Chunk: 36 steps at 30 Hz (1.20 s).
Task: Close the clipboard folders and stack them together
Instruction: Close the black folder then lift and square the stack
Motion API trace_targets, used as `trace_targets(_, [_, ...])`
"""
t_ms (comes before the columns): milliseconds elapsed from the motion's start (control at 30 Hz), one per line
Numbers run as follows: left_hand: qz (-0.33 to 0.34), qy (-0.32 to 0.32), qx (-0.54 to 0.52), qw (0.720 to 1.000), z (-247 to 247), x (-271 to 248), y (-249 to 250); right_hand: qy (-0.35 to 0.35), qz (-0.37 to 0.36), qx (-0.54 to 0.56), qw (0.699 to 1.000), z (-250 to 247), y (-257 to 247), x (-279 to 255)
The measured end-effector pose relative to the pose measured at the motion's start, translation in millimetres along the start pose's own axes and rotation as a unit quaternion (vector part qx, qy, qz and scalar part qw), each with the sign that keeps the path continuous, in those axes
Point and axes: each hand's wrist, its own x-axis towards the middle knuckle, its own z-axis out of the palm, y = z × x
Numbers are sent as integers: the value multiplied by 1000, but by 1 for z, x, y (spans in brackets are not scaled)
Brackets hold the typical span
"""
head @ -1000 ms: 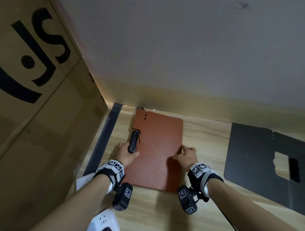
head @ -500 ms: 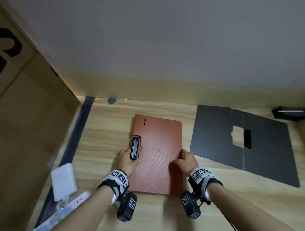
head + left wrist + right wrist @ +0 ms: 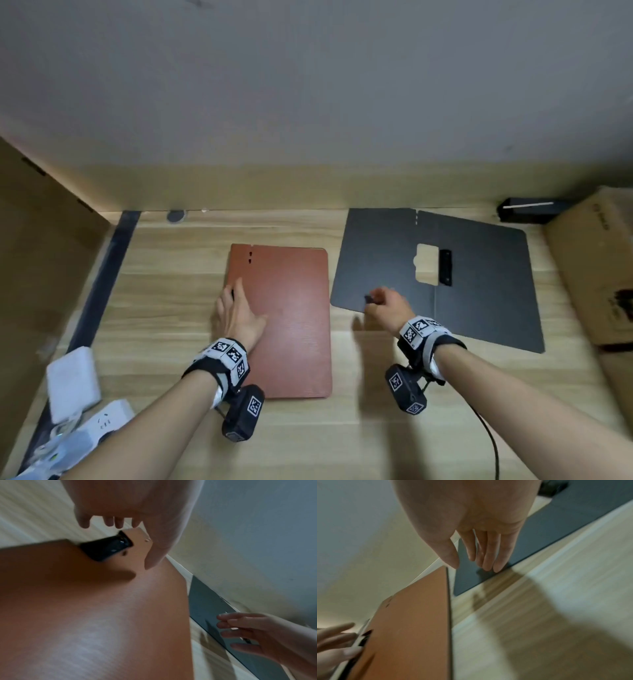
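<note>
A brown clipboard folder lies closed on the wooden table, centre left. My left hand rests flat on its left side, fingers straight, over the black clip. To the right a black clipboard folder lies spread open and flat, its clip beside a cut-out window. My right hand hangs over the black folder's near left corner. In the right wrist view the fingers point straight down at that edge and hold nothing; contact cannot be told.
A tall cardboard box walls off the left, and another box stands at the right edge. A white adapter and power strip lie near left. A black box sits by the wall.
My right hand let go of the brown folder's right edge and moved right to the black folder's near corner. My left hand stayed by the clip, fingers now flatter. The head view swung right.
</note>
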Motion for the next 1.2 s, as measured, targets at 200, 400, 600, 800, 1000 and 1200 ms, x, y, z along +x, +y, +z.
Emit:
trace_targets(200, [64,-96,-92,989,51,-28,84,15,-12,-83,996,-71,70,19])
trace_targets(400, [52,-182,-124,974,100,-63,114,-30,-56,-174,983,-77,117,12])
trace_targets(600, [62,-189,-91,976,130,-85,118,-20,-116,-296,948,-78,137,-4])
trace_targets(800, [45,-109,-49,992,141,-98,122,-15,-164,-327,931,-83,152,-18])
trace_targets(1000, [-34,-80,-70,994,147,-106,132,-49,-186,-302,934,-89,176,-39])
trace_targets(1200, [-109,-64,-143,982,148,-103,142,63,-148,-170,972,-119,205,-23])
